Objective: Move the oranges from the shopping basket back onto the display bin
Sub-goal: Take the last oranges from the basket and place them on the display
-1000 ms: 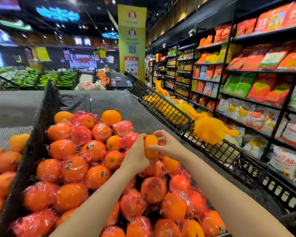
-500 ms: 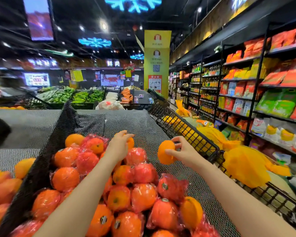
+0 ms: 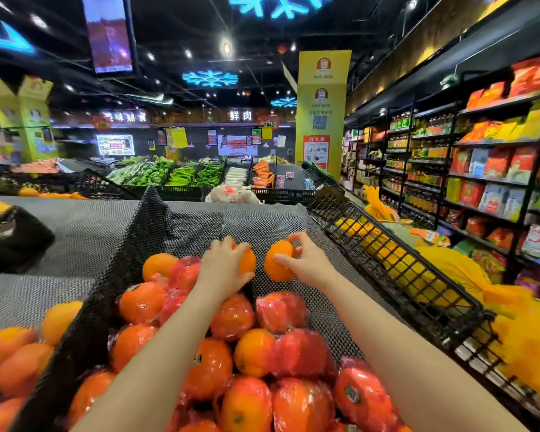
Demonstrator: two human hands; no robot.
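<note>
**Mia:** From the head camera, what are the hands doing?

**Ben:** Each one holds an orange. The left hand (image 3: 223, 269) sits on top of the left orange (image 3: 247, 261), with its fingers curled over it. The right hand (image 3: 307, 265) pinches the right orange (image 3: 278, 260) between thumb and fingers. The two oranges are near each other but not touching.

**Mia:** Where are they in the picture?

**Ben:** Just above the middle. The left orange is at about 11 o'clock from the middle, the right one at about 1 o'clock. Both are at the far end of the pile of oranges (image 3: 231, 353), over the gray mat (image 3: 262, 222).

**Mia:** Why reach so far?

**Ben:** I think the near part of the display bin (image 3: 138, 232) is already full. The far part has bare mat, so fruit fits there. The mat is soft and bumpy, so I guess it stops oranges from rolling.

**Mia:** Why hold them from the top?

**Ben:** It looks like a good way to set them down gently.

**Mia:** Where is the shopping basket?

**Ben:** I cannot see it. A black wire rail (image 3: 396, 269) runs along at 3 o'clock, with yellow bags (image 3: 449, 266) behind it and shelves (image 3: 480, 145) of packets past that.

**Mia:** Is the job done?

**Ben:** I cannot tell. The basket is hidden.
</note>
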